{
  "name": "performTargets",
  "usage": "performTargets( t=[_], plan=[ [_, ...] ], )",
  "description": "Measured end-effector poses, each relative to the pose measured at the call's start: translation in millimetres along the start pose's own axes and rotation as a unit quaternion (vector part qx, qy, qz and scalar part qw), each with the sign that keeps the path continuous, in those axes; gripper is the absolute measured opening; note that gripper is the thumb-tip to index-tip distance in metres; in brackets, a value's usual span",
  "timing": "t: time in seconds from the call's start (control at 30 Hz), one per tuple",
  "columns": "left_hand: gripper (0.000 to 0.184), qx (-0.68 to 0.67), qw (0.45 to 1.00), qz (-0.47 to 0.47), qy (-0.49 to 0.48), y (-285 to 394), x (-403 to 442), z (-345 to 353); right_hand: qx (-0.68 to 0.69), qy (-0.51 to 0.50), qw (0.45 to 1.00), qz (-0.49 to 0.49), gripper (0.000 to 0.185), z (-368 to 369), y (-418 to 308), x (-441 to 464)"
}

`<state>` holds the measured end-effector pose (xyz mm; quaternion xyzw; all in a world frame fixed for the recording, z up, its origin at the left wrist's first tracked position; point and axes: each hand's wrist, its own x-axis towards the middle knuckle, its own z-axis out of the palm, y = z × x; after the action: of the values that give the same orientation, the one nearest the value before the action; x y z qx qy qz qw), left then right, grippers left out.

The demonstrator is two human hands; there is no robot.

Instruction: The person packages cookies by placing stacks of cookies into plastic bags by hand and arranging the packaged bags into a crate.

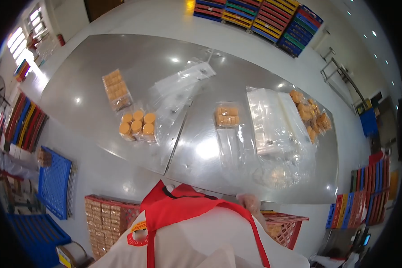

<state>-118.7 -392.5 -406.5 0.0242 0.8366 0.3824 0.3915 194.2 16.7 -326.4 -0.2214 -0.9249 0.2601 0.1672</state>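
Observation:
My right hand (250,202), in what looks like a clear plastic glove, is low at the table's near edge, just right of my red apron (183,203). Its fingers are too unclear to read, and nothing can be made out in it. My left hand is out of sight. Beyond the right hand, a clear bag (230,145) lies flat, its far end filled with round tan biscuits (228,115). A stack of empty clear bags (272,120) lies to the right. On the left are a filled pack of biscuits (116,89) and a bag with upright biscuit stacks (138,125).
The steel table (201,156) has a seam across it. More loose bags (183,85) lie at its far side, and bagged biscuits (312,116) at the right edge. Below stand a red crate of packs (134,207), another red crate (295,223) and a blue crate (56,183).

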Motion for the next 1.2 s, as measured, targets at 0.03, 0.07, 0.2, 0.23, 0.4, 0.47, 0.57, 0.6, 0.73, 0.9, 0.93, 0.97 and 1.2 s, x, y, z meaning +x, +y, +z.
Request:
performTargets(
  t=[0.03, 0.07, 0.2, 0.23, 0.4, 0.47, 0.57, 0.6, 0.73, 0.9, 0.93, 0.97, 1.2],
  plan=[
    [0.04, -0.001, 0.999, -0.047, -0.021, -11, 1, 1, 0.08, -0.045, 0.992, 0.085, 0.025, 15, 13, -32],
    [0.04, -0.007, 0.996, -0.084, -0.042, -13, 6, 3, 0.124, -0.091, 0.969, 0.194, 0.025, 29, 18, -52],
    [0.041, 0.001, 0.98, -0.152, -0.129, -3, 34, 12, 0.167, -0.168, 0.866, 0.441, 0.025, 68, 18, -69],
    [0.041, 0.01, 0.976, -0.156, -0.151, 1, 42, 14, 0.168, -0.17, 0.859, 0.452, 0.025, 71, 18, -68],
    [0.043, 0.082, 0.946, -0.147, -0.277, 25, 76, 26, 0.173, -0.172, 0.85, 0.466, 0.025, 68, 13, -57],
    [0.043, 0.143, 0.923, -0.125, -0.335, 43, 95, 28, 0.172, -0.17, 0.85, 0.467, 0.025, 62, 11, -51],
    [0.047, 0.433, 0.839, 0.031, -0.327, 118, 113, 9, 0.158, -0.174, 0.855, 0.463, 0.026, 47, 3, -35],
    [0.051, 0.563, 0.773, 0.099, -0.274, 156, 113, -1, 0.152, -0.176, 0.857, 0.459, 0.026, 40, 0, -29],
    [0.033, 0.349, 0.87, 0.341, -0.072, 313, 55, -38, 0.124, -0.192, 0.864, 0.449, 0.026, 9, -19, 4],
    [0.052, 0.416, 0.697, 0.542, 0.218, 352, 89, -10, 0.09, -0.223, 0.864, 0.443, 0.027, -32, -53, 38],
    [0.056, 0.432, 0.675, 0.55, 0.234, 351, 98, -6, 0.083, -0.231, 0.862, 0.443, 0.027, -40, -61, 44],
    [0.056, 0.428, 0.678, 0.553, 0.226, 350, 105, -3, 0.077, -0.238, 0.861, 0.444, 0.028, -49, -68, 49],
    [0.036, 0.333, 0.699, 0.583, 0.247, 332, 113, 6, 0.015, -0.296, 0.828, 0.477, 0.029, -120, -135, 92]
  ],
)
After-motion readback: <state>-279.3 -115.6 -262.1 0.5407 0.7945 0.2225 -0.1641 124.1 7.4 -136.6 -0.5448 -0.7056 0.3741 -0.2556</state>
